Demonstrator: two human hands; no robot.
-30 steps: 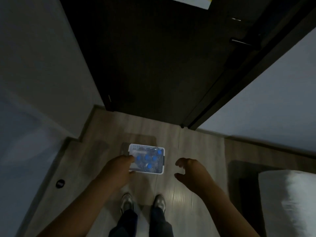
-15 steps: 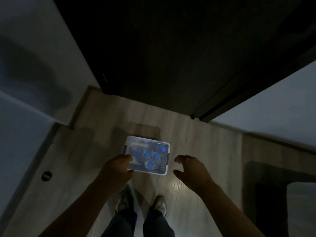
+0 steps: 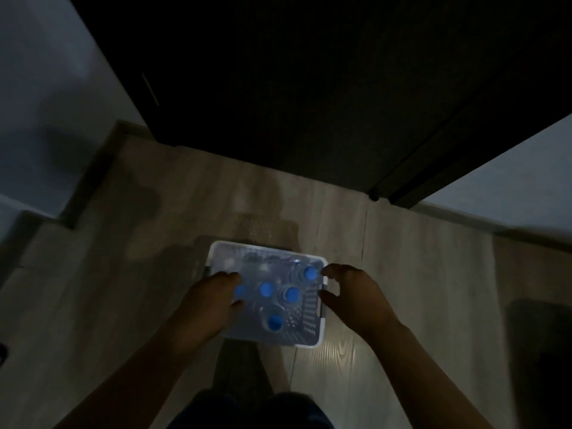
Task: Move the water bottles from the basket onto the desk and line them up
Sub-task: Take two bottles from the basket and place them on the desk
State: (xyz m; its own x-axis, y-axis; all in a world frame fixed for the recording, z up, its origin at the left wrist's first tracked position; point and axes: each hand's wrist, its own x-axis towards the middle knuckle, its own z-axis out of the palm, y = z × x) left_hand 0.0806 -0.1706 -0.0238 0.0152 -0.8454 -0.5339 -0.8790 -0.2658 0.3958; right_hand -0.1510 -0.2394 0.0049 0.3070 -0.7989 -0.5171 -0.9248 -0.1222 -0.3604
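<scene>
**White basket on the floor, your hands at both sides**

Plastic and perforated, the basket (image 3: 247,252) sits on the pale wood-grain floor (image 3: 402,274), just ahead of your trousers (image 3: 247,410) at the bottom edge of the view. The bottles (image 3: 292,294) stand upright inside it. You see them from above as five blue caps: one near the far right corner, three in a rough row across the middle, and one nearer to you.

Your left hand (image 3: 213,300) reaches in over the basket's left side and covers that rim. The leftmost cap shows between its thumb and forefinger, but the light is too dim to tell whether the hand pinches the cap or only hovers above it.

Your right hand (image 3: 356,297) is at the basket's right rim. Its fingers are curved and spread, with the thumb low and the forefinger higher, by the far right corner. It has nothing in its grasp.

Beyond the basket stands a dark door (image 3: 309,103), with a grey wall (image 3: 46,72) to its left.
</scene>
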